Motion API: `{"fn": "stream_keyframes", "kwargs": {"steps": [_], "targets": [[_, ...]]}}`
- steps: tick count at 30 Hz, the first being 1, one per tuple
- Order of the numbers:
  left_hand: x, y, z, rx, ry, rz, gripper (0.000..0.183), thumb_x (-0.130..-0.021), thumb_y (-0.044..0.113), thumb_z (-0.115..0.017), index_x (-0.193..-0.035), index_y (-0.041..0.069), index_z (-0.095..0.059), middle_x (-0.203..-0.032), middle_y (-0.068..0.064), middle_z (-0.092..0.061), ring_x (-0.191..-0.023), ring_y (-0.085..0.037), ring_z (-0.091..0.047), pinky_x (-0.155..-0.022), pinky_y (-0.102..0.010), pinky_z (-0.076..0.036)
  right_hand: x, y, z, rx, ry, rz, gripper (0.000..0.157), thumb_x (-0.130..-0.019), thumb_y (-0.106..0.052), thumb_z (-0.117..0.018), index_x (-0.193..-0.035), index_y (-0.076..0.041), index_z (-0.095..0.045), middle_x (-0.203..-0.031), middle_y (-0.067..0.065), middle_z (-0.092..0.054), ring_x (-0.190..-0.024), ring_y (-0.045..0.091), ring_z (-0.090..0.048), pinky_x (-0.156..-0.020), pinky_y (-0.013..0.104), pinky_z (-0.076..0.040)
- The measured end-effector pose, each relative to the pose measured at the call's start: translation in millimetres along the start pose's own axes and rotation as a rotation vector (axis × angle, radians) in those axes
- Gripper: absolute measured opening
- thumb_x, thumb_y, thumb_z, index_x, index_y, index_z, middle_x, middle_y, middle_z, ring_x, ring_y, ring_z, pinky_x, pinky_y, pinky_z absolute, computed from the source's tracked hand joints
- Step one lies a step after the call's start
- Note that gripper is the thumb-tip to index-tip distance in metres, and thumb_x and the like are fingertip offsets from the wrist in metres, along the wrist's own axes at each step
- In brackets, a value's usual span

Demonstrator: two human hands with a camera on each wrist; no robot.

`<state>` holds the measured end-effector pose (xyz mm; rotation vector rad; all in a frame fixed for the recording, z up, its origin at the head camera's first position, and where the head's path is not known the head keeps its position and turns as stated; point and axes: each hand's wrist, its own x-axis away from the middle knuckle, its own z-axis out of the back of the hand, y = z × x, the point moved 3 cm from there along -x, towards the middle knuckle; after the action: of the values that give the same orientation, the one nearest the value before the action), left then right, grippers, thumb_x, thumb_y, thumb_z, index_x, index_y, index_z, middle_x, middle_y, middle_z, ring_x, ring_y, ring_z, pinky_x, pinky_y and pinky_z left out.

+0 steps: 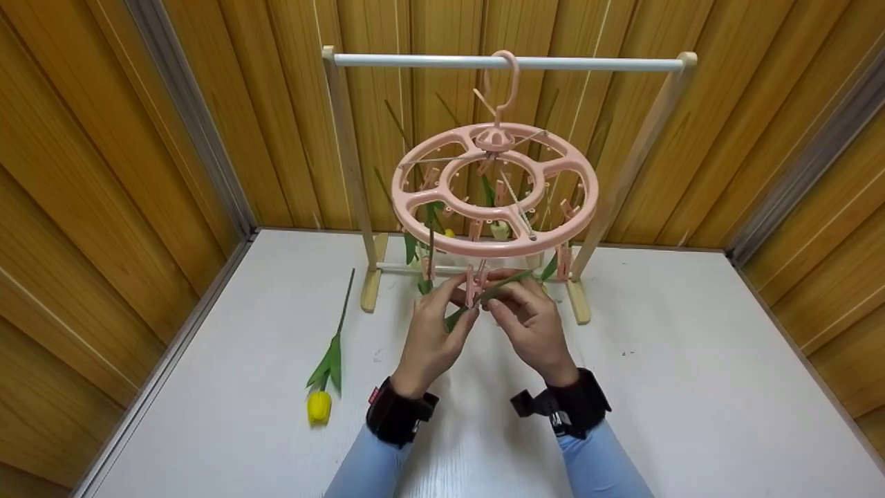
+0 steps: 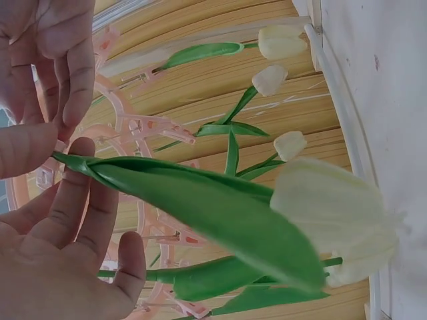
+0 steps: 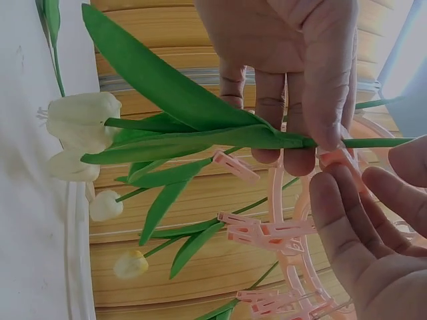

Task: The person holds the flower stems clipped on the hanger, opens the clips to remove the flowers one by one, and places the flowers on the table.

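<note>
1. The left hand (image 1: 432, 339) is narrow: its thumb and fingers pinch the green stem of a white tulip (image 2: 213, 207).
2. The right hand (image 1: 536, 328) is just beside it, with its fingers bent around a pink clip (image 1: 471, 285).
3. The white tulip is between the two hands and hangs below them with its bloom downward. The bloom is creamy white, smooth and closed; the leaves are long, pointed, deep green and folded close around the stem.
4. Above and beyond the hands, a round pink hanger (image 1: 590, 190) hooks on a white rod (image 1: 415, 61).
5. Behind the hands, other tulips (image 2: 270, 80) hang also bloom-down.
6. To the left of the left hand, a yellow tulip (image 1: 319, 408) lies on the white surface (image 1: 691, 387).
</note>
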<state>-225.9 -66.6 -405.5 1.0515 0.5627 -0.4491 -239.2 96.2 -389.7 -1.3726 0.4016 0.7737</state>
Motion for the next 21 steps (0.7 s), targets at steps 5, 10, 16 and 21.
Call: {"fn": "stream_keyframes", "kwargs": {"steps": [5, 10, 16, 21], "targets": [[0.0, 0.7, 1.3, 0.009, 0.005, -0.022, 0.049, -0.097, 0.013, -0.072, -0.143, 0.003, -0.058, -0.099, -0.004, -0.072, -0.096, -0.019, -0.066, -0.100, -0.052, -0.039, 0.6, -0.5, 0.8, -0.011, -0.002, -0.004, 0.021, -0.097, 0.013, -0.059, -0.117, 0.014, -0.067, -0.129, 0.030, -0.056, -0.106, 0.015, -0.065, -0.085, 0.023, -0.055], [0.1, 0.5, 1.6, 0.027, -0.006, -0.026, 0.046, -0.099, 0.015, -0.069, -0.142, 0.002, -0.059, -0.099, -0.004, -0.072, -0.095, -0.019, -0.065, -0.096, -0.049, -0.040, 1.3, 2.4, 3.6, 0.014, 0.000, -0.010, 0.033, -0.098, 0.011, -0.058, -0.131, 0.013, -0.059, -0.128, 0.030, -0.057, -0.103, 0.020, -0.068, -0.084, 0.023, -0.055], [0.6, 1.4, 2.1, 0.048, -0.037, 0.024, 0.043, -0.104, 0.017, -0.062, -0.144, 0.002, -0.058, -0.110, -0.007, -0.072, -0.101, -0.022, -0.064, -0.098, -0.051, -0.040, -1.6, 6.7, 7.8, 0.036, -0.010, -0.021, 0.043, -0.098, 0.012, -0.058, -0.140, 0.013, -0.052, -0.135, 0.027, -0.057, -0.108, 0.026, -0.069, -0.089, 0.026, -0.056], [-0.1, 1.7, 3.2, 0.046, -0.053, 0.050, 0.042, -0.106, 0.017, -0.057, -0.144, 0.001, -0.058, -0.110, -0.008, -0.070, -0.103, -0.022, -0.061, -0.097, -0.050, -0.041, -8.7, 10.2, 9.7, 0.039, -0.023, -0.032, 0.043, -0.098, 0.011, -0.058, -0.141, 0.009, -0.054, -0.136, 0.025, -0.057, -0.107, 0.025, -0.069, -0.089, 0.026, -0.056]]}}
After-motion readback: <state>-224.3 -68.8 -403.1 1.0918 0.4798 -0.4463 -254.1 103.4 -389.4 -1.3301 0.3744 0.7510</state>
